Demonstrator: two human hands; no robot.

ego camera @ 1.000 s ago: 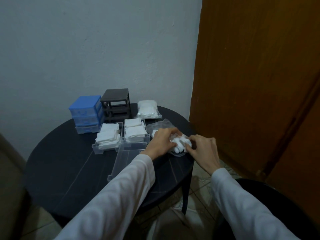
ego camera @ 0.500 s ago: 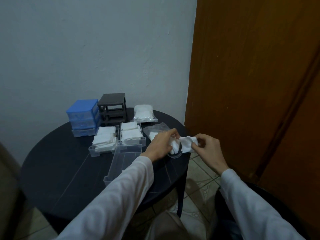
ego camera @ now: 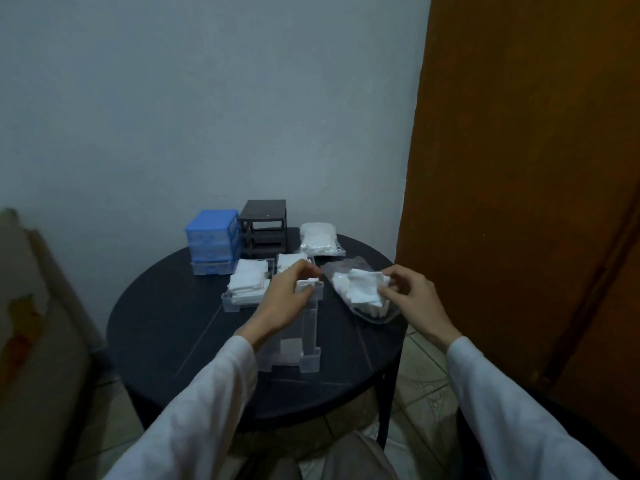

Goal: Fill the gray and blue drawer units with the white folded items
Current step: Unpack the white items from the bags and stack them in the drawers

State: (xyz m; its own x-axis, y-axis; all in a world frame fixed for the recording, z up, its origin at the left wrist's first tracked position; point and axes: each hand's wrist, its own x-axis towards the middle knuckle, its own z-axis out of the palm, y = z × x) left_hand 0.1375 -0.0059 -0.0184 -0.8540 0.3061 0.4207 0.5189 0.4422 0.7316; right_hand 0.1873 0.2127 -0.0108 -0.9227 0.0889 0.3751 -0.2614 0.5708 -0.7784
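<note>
A person sits at a round dark table (ego camera: pixel 166 327), seen from their own head looking down, with both white sleeves reaching forward.

At the far left of the table, near the wall, stands a blue drawer unit (ego camera: pixel 212 245) with its drawers in place. Just to its right, touching or nearly touching it, stands a dark gray drawer frame (ego camera: pixel 264 227) with its slots showing open.

In front of these two units lie clear plastic drawers. The left clear drawer (ego camera: pixel 242 289) is packed with white folded items (ego camera: pixel 248 280). A second clear drawer (ego camera: pixel 294 271) lies just to its right, also holding white folded pieces, partly hidden by the left hand. Closer to the person, a third clear drawer (ego camera: pixel 294 348) lies lengthwise; the left forearm covers part of it, and what it holds cannot be told.

The left hand (ego camera: pixel 287 296) hovers over the second drawer with fingers curled, the fingertips pinching what looks like a white piece at the drawer's edge, though the grip is hard to make out.

Behind, to the right of the gray frame, a sealed clear bag (ego camera: pixel 318 239) of white items lies on the table.

Near the table's right edge, an opened clear bag (ego camera: pixel 360 292) lies with a loose pile of white folded pieces spilling from it. The right hand (ego camera: pixel 412 296) rests at the right side of this pile, its fingers and thumb curled and pinching the white material.

A brown wooden door (ego camera: pixel 526 168) fills the right side.
</note>
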